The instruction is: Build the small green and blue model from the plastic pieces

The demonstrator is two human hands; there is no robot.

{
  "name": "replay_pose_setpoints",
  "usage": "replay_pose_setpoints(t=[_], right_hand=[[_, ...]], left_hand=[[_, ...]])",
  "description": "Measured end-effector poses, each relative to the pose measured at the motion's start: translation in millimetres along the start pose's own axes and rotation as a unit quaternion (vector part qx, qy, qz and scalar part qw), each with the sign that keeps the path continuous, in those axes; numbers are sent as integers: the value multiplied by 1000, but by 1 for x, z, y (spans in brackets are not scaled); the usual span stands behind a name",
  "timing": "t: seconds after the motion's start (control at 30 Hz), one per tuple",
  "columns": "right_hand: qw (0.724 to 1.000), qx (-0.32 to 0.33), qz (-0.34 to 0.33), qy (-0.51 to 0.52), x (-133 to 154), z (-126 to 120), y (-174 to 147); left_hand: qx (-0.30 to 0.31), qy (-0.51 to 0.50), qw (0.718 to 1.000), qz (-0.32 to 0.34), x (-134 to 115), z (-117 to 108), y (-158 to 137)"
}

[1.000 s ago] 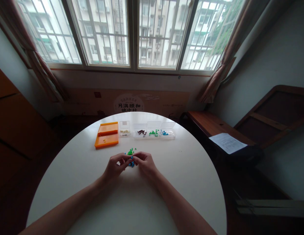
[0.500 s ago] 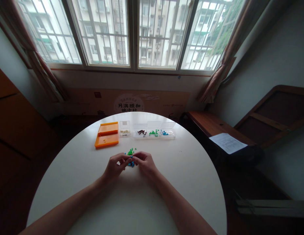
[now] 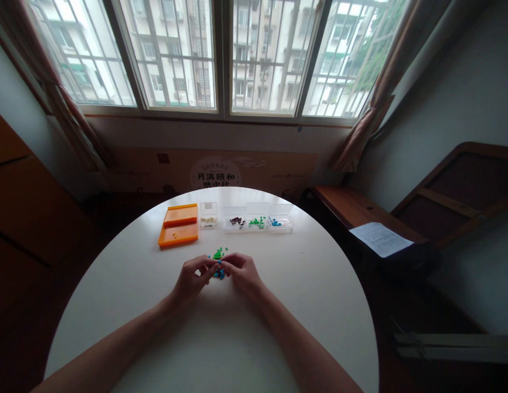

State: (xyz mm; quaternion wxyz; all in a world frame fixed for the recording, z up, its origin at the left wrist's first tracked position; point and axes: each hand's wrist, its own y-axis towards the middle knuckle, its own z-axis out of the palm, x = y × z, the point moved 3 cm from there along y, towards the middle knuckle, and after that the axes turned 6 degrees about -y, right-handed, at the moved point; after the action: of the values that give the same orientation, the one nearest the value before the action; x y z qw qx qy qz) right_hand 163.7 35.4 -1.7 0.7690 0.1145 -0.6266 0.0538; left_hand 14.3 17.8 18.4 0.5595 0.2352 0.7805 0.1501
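Observation:
My left hand (image 3: pixel 195 274) and my right hand (image 3: pixel 242 271) meet over the middle of the white round table (image 3: pixel 246 338). Between their pinched fingertips is a tiny blue piece (image 3: pixel 219 262), like a small building brick; both hands grip it. Just behind the fingers lie small green pieces (image 3: pixel 218 254), a few of them loose. Below the fingertips, several blue and dark pieces (image 3: pixel 218 274) sit in a cluster, partly covered by the fingers. I cannot tell whether these pieces are joined.
Farther back stand an open orange case (image 3: pixel 178 238) with small yellow pieces, a clear box (image 3: pixel 208 215) of cream pieces, and a clear open-lidded box (image 3: pixel 258 228) with dark, green and blue pieces. A paper sheet (image 3: pixel 381 239) lies on the wooden bench (image 3: pixel 340 204) to the right.
Almost nothing differs. Both hands stay in place, and the blue piece between the fingertips has shifted very slightly.

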Motion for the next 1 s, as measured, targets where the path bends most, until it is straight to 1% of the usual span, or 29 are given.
replay_pose_setpoints(t=[0.2,0.47,0.83,1.0], right_hand=[[1000,-1,-2,7,0,0,1],[1000,3,-2,11,-1,0,1],[1000,4,1,16,0,1,0],[1000,-8,-4,20,0,0,0]], left_hand=[[-7,-12,1000,3,-3,0,1],[-15,-2,1000,6,0,0,0],[3,-16,1000,1,3,1,0],[7,-15,1000,-15,2,1,0]])
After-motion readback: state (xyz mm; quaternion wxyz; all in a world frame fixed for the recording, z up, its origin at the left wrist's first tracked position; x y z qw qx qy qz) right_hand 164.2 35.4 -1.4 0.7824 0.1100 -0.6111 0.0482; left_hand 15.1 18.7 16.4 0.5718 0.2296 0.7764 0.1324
